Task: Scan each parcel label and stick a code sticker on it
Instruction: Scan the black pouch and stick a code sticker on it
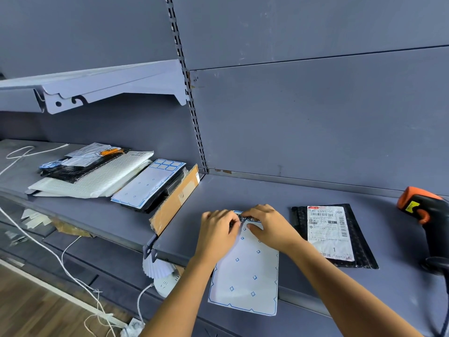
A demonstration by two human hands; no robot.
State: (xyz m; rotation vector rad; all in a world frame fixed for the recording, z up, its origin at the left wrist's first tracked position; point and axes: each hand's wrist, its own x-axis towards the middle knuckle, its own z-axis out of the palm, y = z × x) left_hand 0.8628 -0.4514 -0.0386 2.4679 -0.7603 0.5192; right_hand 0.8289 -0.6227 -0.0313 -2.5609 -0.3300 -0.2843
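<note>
A white sticker sheet (245, 271) with a blue border lies on the grey shelf (243, 190) in front of me, its near end over the shelf edge. Both hands rest on its far end. My left hand (218, 229) pinches a sticker at the sheet's top edge. My right hand (269, 227) presses the sheet down beside it, fingertips on the same sticker row. To the right lies a black parcel (362, 249) with a white shipping label (328, 232), a "1" written on it. An orange and black barcode scanner (427, 212) stands at the far right.
A second sticker sheet (148, 183) lies on a stack at the left, beside a brown cardboard piece (177, 203). White and black mailer bags (90, 171) are piled further left. White cables (60, 259) and a power strip (167, 283) hang below the shelf.
</note>
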